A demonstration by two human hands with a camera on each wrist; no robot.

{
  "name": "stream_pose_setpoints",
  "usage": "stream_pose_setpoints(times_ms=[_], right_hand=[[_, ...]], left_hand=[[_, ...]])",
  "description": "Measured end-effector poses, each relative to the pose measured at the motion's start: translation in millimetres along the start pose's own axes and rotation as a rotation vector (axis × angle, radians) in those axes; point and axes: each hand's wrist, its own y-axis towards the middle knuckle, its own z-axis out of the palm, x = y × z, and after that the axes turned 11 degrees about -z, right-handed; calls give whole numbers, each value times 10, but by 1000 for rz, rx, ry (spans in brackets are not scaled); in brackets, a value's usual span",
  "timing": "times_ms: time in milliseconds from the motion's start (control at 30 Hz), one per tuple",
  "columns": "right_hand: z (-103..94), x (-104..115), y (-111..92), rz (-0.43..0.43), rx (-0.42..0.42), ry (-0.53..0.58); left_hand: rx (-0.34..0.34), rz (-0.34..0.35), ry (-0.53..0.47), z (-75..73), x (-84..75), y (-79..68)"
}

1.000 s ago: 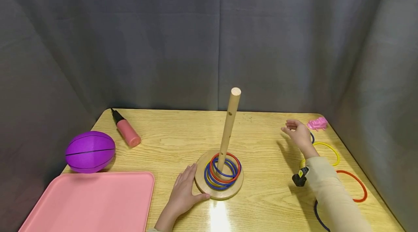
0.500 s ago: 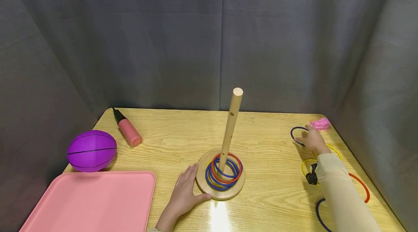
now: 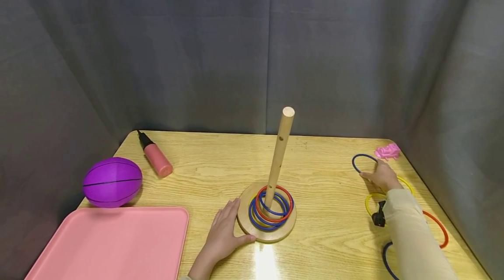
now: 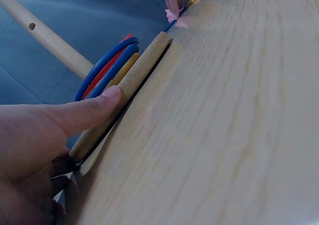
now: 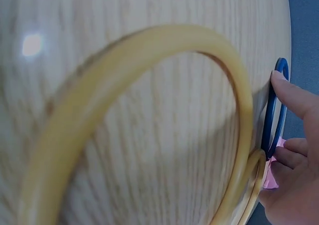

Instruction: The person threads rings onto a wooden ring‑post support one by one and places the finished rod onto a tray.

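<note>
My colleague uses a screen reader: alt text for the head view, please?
A person's right hand touches a blue ring; the left hand rests against the round base of a wooden peg encircled by rings. A pink tray, purple ball and pump lie at left.

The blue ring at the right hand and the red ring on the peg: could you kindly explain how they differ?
The right hand touches the blue ring, but not the red ring. The red ring encircles the peg; the blue ring is off it. Both are thin hoops.
</note>
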Motion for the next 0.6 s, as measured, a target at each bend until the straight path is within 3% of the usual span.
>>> stream_pose_setpoints(times_ms=[233,467,600], right_hand=[[13,11,30,-79,46,88],[114,167,-19,-335,96,112],[167,294,-85,-421,136,136]], left_hand=[[-7,2,0,-4,-9,-8],[-5,5,9,-1,-5,-5],[-2,9,11,-6,-4,-4]])
